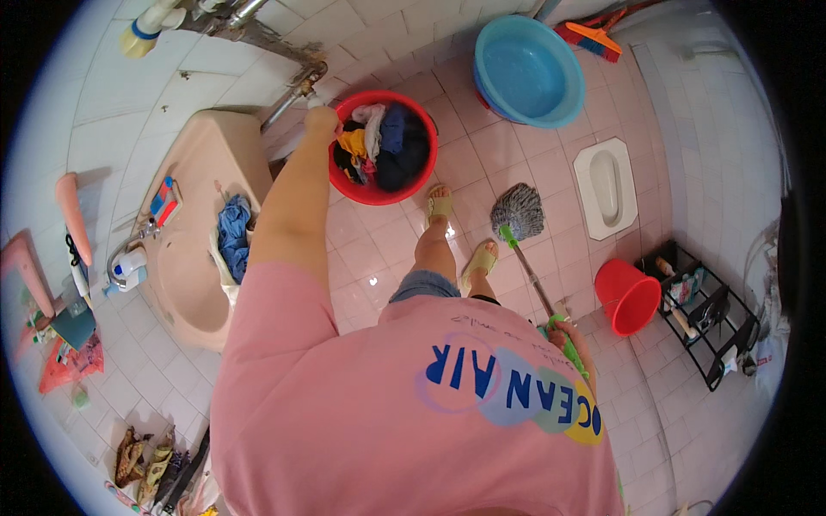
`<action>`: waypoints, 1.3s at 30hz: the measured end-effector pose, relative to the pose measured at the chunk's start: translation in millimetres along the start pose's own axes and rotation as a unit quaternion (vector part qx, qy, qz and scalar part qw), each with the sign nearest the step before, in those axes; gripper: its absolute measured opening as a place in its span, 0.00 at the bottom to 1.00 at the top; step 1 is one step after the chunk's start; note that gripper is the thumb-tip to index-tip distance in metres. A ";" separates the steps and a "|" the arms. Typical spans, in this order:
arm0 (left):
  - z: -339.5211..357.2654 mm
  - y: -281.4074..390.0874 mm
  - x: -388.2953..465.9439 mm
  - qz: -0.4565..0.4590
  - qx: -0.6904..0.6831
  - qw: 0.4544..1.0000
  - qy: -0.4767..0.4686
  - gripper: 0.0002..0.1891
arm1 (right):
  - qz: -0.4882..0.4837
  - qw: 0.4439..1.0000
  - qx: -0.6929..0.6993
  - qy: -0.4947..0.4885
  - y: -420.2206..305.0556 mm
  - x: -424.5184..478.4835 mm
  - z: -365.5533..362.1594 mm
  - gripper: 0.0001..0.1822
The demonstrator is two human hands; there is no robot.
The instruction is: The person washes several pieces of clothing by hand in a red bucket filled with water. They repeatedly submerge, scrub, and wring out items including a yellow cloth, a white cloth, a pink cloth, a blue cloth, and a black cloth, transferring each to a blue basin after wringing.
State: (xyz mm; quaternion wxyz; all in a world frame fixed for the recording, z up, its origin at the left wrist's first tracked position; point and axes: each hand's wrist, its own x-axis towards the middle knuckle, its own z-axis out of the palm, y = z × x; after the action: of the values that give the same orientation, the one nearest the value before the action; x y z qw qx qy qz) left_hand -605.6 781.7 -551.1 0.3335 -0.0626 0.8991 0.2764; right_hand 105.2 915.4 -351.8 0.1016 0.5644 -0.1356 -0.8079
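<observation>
My left hand reaches to the rim of a red plastic tub, close below the pipe fitting on the wall. Its fingers are mostly hidden, so I cannot tell whether they grip the rim. Clothes in dark, blue, yellow and white fill the tub. At my right side, my right hand is closed around the green upper part of a mop's handle. The grey mop head rests on the pink floor tiles, to the right of my sandalled feet.
A beige washbasin with blue cloth on its edge stands left. Ahead is a blue basin, near an orange brush. To the right are a squat toilet, a red bucket and a black wire rack.
</observation>
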 end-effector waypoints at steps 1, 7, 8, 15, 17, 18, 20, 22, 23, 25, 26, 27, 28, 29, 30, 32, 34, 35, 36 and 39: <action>32.5 21.5 -13.6 -0.070 -0.144 0.987 -0.028 0.10 | -0.016 1.000 0.019 0.015 8.1 -4.8 -5.3 0.10; 29.9 48.6 -6.8 -0.214 -0.364 0.905 -0.051 0.09 | -0.042 0.996 0.079 0.001 19.1 9.8 -4.3 0.12; 32.6 47.8 -2.5 -0.213 -0.361 0.906 -0.063 0.09 | -0.052 0.992 0.114 0.004 25.1 12.3 -6.9 0.12; 54.2 69.6 -36.3 -0.225 -0.361 0.886 -0.184 0.16 | -0.078 0.931 0.323 -0.153 -18.9 7.7 -12.6 0.09; 83.0 111.8 -101.9 -0.147 -0.324 0.890 -0.284 0.18 | -0.028 0.899 0.413 -0.144 -45.3 0.5 -11.3 0.07; 95.2 137.3 -152.6 -0.085 -0.294 0.887 -0.346 0.19 | -0.042 0.886 0.438 -0.145 -53.8 -0.4 -15.7 0.08; 102.2 190.7 -287.3 0.109 -0.225 0.838 -0.485 0.20 | -0.246 0.871 0.410 -0.114 -74.1 35.0 -47.4 0.09; 58.7 212.7 -408.2 0.311 -0.240 0.737 -0.551 0.26 | -0.273 0.870 0.392 -0.119 -79.6 48.1 29.1 0.06; 41.6 215.0 -468.0 0.401 -0.240 0.670 -0.577 0.35 | -0.249 0.855 0.429 -0.151 -75.3 62.6 43.2 0.06; 9.7 204.0 -552.5 0.527 -0.263 0.564 -0.578 0.48 | -0.275 0.848 0.393 -0.226 -62.4 91.2 70.7 0.06; -4.7 189.6 -581.7 0.599 -0.266 0.571 -0.494 0.48 | -0.243 0.859 0.424 -0.152 -35.5 63.5 125.5 0.06; -10.2 175.3 -621.9 0.654 -0.273 0.562 -0.427 0.49 | -0.272 0.859 0.403 -0.159 -23.7 64.4 118.4 0.06; -8.7 165.1 -632.1 0.742 -0.192 0.551 -0.331 0.42 | -0.294 0.863 0.378 -0.164 -16.5 73.9 104.6 0.06; -1.0 153.3 -656.5 0.739 -0.192 0.596 -0.249 0.32 | -0.287 0.871 0.365 -0.158 -8.3 80.4 82.3 0.06; 3.4 143.8 -681.8 0.729 -0.182 0.584 -0.306 0.28 | -0.279 0.881 0.348 -0.159 0.5 91.0 62.7 0.06; 15.9 131.4 -710.6 0.717 -0.163 0.525 -0.429 0.23 | -0.294 0.897 0.314 -0.101 24.6 82.3 42.7 0.06; 36.0 116.9 -732.5 0.700 -0.138 0.415 -0.564 0.21 | -0.312 0.883 0.332 -0.112 46.6 77.8 12.9 0.04; 44.9 111.2 -742.7 0.691 -0.142 0.391 -0.592 0.19 | -0.320 0.875 0.343 -0.117 57.6 78.0 -2.5 0.03; 45.1 112.6 -755.2 0.684 -0.146 0.369 -0.612 0.17 | -0.323 0.867 0.352 -0.142 68.8 65.7 -6.9 0.03; 43.9 118.2 -793.8 0.668 -0.163 0.248 -0.683 0.12 | -0.331 0.840 0.373 -0.213 106.3 21.4 -18.2 0.02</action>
State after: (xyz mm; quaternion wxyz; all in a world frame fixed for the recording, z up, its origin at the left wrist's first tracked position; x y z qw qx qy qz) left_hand -5.0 847.6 -21.2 0.5018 0.7193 -0.0080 0.4803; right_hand 116.2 806.5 -341.2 -0.4214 0.3848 -0.2497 -0.7823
